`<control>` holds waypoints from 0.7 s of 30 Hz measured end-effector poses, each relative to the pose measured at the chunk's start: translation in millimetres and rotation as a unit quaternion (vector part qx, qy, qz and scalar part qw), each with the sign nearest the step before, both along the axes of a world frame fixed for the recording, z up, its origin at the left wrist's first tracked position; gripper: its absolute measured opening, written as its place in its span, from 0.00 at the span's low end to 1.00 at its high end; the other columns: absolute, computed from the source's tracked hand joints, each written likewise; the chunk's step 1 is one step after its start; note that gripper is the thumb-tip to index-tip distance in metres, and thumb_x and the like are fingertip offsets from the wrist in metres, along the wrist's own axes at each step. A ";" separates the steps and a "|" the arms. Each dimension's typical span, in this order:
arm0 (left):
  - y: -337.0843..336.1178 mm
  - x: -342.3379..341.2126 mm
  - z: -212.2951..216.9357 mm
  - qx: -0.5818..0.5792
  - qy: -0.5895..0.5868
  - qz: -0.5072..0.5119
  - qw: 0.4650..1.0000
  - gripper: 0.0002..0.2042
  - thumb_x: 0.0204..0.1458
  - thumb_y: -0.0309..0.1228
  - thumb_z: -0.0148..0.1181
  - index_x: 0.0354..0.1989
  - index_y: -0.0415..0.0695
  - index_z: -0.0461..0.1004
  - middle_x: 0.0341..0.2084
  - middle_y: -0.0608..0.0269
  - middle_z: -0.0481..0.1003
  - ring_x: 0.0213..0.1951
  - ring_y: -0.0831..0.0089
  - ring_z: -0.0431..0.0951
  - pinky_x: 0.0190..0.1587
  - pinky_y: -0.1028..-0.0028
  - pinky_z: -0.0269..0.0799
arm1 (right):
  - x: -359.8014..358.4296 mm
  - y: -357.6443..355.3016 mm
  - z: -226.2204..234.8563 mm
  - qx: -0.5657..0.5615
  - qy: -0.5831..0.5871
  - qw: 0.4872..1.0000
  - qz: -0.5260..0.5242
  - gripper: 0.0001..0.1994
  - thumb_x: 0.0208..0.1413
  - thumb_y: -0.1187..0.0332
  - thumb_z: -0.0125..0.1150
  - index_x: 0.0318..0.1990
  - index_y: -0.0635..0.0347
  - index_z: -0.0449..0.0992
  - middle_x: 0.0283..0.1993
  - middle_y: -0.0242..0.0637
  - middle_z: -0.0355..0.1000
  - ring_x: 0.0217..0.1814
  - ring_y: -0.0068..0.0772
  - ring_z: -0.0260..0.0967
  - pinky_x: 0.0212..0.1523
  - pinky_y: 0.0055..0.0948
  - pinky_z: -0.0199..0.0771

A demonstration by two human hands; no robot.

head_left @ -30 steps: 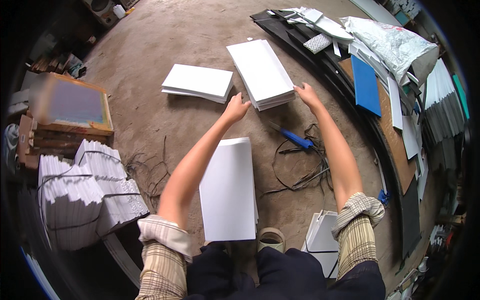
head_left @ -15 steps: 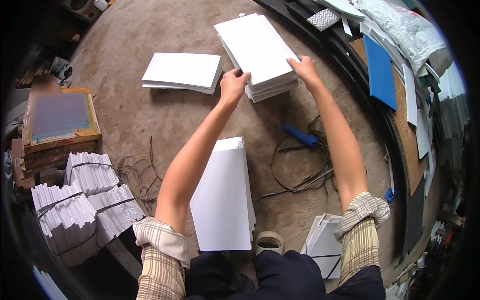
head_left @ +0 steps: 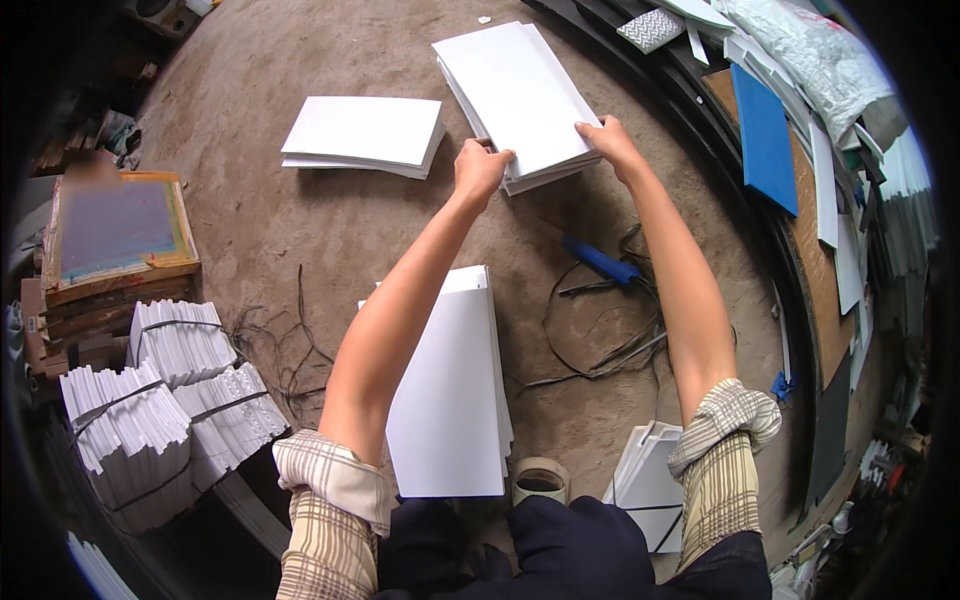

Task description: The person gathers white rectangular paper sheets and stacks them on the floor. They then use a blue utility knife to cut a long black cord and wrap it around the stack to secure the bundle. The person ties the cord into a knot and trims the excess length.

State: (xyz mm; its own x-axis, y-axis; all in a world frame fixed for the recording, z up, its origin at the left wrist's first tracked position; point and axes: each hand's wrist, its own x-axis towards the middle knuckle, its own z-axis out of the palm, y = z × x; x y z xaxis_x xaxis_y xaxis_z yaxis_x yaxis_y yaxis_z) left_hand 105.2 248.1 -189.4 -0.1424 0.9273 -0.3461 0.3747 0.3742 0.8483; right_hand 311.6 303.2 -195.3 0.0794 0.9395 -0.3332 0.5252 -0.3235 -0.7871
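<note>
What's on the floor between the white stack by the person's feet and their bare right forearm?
In the head view, a blue-handled tool and tangled dark cords lie in that stretch.

At twelve o'clock, the stack of sheets (head_left: pixel 515 95) looks smooth and matt, like paper or card. A crinkled bag (head_left: pixel 810 60) at two looks like glossy plastic. The frame (head_left: pixel 150 270) at nine is wooden. The floor (head_left: pixel 240 220) is rough and matt; the sleeve (head_left: pixel 330 545) at seven is woven cloth.
</note>
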 end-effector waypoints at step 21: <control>5.9 -22.6 -21.6 -0.013 -0.162 -0.001 0.987 0.39 0.36 0.38 0.64 0.54 0.25 0.54 0.48 0.41 0.65 0.51 0.61 0.66 0.54 0.69 0.59 | 1.8 0.2 -10.5 -0.061 0.068 0.996 0.005 0.42 0.38 0.47 0.62 0.53 0.75 0.59 0.48 0.59 0.63 0.54 0.45 0.62 0.54 0.35 0.59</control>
State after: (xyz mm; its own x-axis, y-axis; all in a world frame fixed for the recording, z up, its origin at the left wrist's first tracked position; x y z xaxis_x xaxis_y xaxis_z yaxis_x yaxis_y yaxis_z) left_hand 82.6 254.1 -211.0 -0.0189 0.9176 -0.3971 0.0852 0.3972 0.9138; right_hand 313.4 303.4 -205.8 0.0159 0.8924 -0.4510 0.4202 -0.4153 -0.8068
